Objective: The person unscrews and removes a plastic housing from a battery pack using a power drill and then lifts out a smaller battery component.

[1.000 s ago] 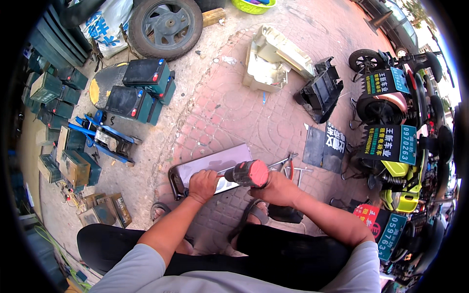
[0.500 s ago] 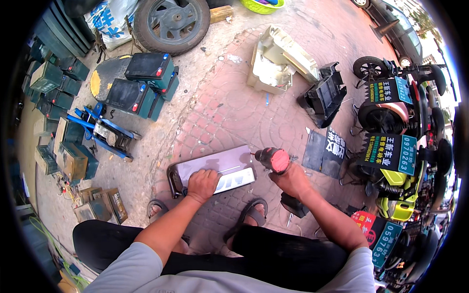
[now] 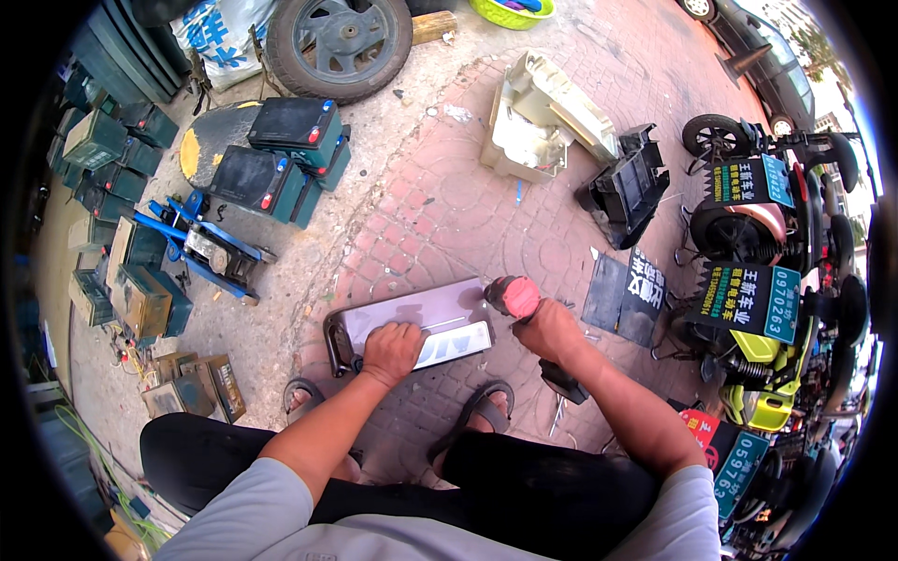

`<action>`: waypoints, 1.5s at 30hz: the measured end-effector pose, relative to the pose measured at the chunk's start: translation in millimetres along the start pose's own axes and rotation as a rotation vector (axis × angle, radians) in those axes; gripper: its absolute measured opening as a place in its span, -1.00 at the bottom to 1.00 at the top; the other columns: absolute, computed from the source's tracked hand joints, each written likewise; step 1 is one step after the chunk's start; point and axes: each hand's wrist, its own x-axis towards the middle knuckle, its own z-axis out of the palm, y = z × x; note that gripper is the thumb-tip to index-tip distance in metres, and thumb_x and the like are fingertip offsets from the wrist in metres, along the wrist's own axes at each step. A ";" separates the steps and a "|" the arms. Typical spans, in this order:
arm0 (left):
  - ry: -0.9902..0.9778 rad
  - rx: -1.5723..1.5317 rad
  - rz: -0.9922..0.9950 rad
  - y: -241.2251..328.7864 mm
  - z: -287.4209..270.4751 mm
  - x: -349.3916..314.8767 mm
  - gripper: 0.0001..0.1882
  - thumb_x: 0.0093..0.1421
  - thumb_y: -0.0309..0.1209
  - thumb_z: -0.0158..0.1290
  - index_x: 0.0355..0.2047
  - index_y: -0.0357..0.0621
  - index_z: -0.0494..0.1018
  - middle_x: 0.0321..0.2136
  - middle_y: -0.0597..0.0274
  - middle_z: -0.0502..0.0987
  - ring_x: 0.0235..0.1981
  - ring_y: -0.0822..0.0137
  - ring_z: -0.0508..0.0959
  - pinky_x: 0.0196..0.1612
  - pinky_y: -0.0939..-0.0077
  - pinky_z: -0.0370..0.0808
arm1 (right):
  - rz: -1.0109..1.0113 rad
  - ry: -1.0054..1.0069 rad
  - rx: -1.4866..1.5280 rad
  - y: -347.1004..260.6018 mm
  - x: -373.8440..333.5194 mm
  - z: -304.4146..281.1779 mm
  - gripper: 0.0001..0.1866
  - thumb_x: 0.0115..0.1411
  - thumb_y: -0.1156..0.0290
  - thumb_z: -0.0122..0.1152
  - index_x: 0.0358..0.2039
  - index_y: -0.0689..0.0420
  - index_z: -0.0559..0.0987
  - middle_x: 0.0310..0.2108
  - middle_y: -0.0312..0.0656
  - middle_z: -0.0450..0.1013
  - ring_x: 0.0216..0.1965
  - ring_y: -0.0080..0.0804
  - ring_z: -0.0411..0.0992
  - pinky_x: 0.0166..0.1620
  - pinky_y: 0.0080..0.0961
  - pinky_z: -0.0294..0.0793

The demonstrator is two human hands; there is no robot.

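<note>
A long flat case with a shiny purplish top, a white label and a black handle at its left end, apparently a battery case (image 3: 402,307), lies on the paving before my feet. My left hand (image 3: 391,351) presses on its near side with fingers curled. A thin pale line, maybe a rod, shows beside those fingers; I cannot tell whether they hold it. My right hand (image 3: 549,329) is wrapped round the grip of a red and black cordless drill (image 3: 514,296), its battery base below the hand. The drill's front end is by the case's right end; its tip is hard to make out.
An opened cream plastic housing (image 3: 524,154) and a black plastic box (image 3: 629,192) lie ahead. Dark batteries (image 3: 253,178) and a blue metal stand (image 3: 210,245) are on the left, below a wheel (image 3: 351,37). Parked electric bikes (image 3: 748,299) line the right side.
My right hand and the drill have shifted slightly left, nearer the case's right end. The left hand stays on the case. The whole view has moved a little.
</note>
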 end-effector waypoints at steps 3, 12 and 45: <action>0.002 0.008 0.005 1.3 -1.2 -0.3 -0.74 0.28 -0.26 0.24 -0.47 0.02 0.41 -0.54 0.29 0.46 -0.45 0.20 0.55 -0.38 0.26 0.50 | 0.049 -0.028 0.043 -2.3 0.4 -3.2 -0.74 0.11 0.35 0.20 -0.36 0.31 0.68 -0.29 0.30 0.61 -0.12 0.32 0.60 0.01 0.05 0.61; -0.044 0.033 0.008 0.5 -0.4 -1.4 -0.73 0.35 -0.16 0.20 -0.42 0.04 0.43 -0.52 0.32 0.50 -0.43 0.21 0.57 -0.37 0.23 0.50 | -0.030 -0.009 -0.047 7.8 10.3 3.4 -0.73 0.10 0.30 0.25 -0.31 0.25 0.68 -0.28 0.26 0.62 -0.14 0.23 0.62 -0.03 0.00 0.62; -0.025 -0.009 -0.017 2.6 -5.0 -0.1 -0.72 0.36 -0.19 0.18 -0.44 0.00 0.43 -0.51 0.24 0.56 -0.43 0.15 0.60 -0.36 0.20 0.54 | 0.050 -0.008 0.008 3.5 8.8 0.6 -0.68 0.09 0.33 0.24 -0.28 0.34 0.71 -0.18 0.34 0.62 -0.04 0.28 0.61 0.06 0.00 0.62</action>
